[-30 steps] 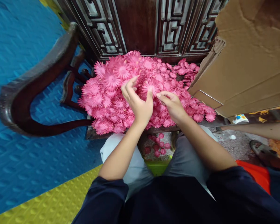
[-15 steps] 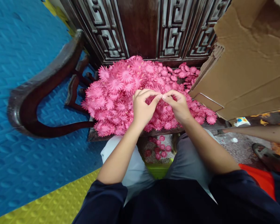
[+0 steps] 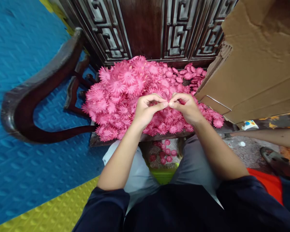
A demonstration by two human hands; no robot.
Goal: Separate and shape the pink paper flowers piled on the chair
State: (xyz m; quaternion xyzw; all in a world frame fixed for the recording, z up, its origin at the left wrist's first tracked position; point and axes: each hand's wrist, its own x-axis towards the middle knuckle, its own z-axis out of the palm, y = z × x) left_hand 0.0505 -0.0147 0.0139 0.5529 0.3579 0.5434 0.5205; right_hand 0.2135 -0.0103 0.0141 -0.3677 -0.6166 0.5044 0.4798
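A heap of pink paper-like flowers point(image 3: 118, 93) covers the seat of a dark wooden chair point(image 3: 96, 140) in front of me. My left hand point(image 3: 146, 109) and my right hand point(image 3: 187, 108) meet over the middle of the heap, thumbs and forefingers pinched tip to tip. They seem to grip one small pink flower between them, mostly hidden by the fingers. My knees in grey trousers sit just below the seat edge.
The chair's curved armrest point(image 3: 33, 96) sweeps out to the left and its carved back point(image 3: 145, 29) rises behind the heap. A cardboard box point(image 3: 256, 64) leans at the right. Several fallen flowers point(image 3: 164, 154) lie on the floor. Another person's arm point(image 3: 268, 135) reaches in at right.
A second ago my left hand was spread on a flower in the heap, and my right hand lay beside it. Both hands have since come together and pinch shut at the fingertips.
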